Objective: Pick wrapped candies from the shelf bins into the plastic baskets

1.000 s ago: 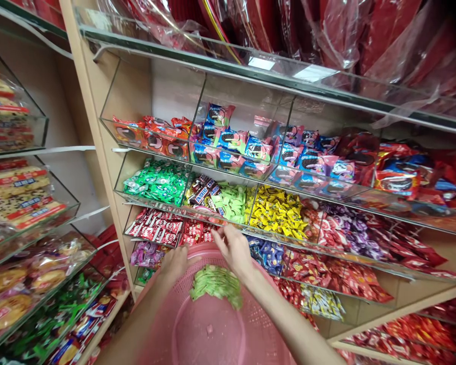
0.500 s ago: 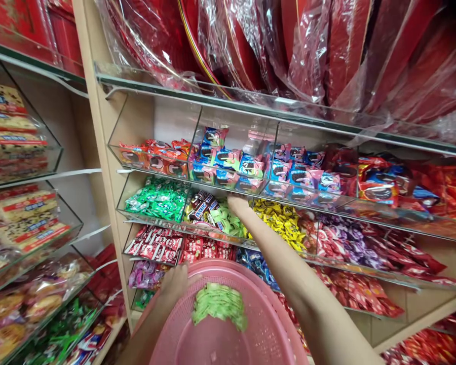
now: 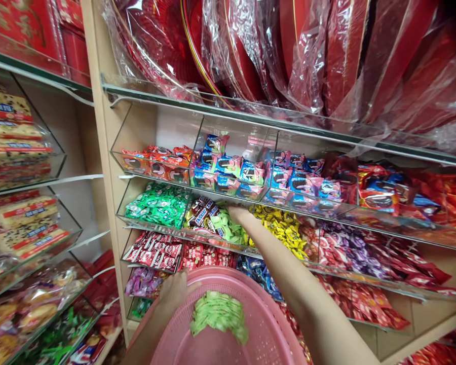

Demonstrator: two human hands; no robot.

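Note:
My left hand (image 3: 175, 294) grips the far rim of a pink plastic basket (image 3: 258, 329) held low in front of me. A pile of light green wrapped candies (image 3: 218, 314) lies in the basket. My right hand (image 3: 238, 214) reaches into a clear shelf bin that holds light green candies (image 3: 228, 228) and brown Snickers bars (image 3: 202, 210). Its fingers are buried among the green candies and hidden under the shelf above.
Clear acrylic bins (image 3: 155, 223) line the wooden shelf unit: dark green candies (image 3: 157, 203), yellow candies (image 3: 281, 225), blue cookie packs (image 3: 251, 170), red KitKats (image 3: 155, 251). Red items in plastic wrap (image 3: 273, 50) stand on top. More snack bins (image 3: 23, 223) sit at left.
My right hand rose from the basket rim and went into the green candy bin. The basket and my left hand stayed low; the view tilted upward.

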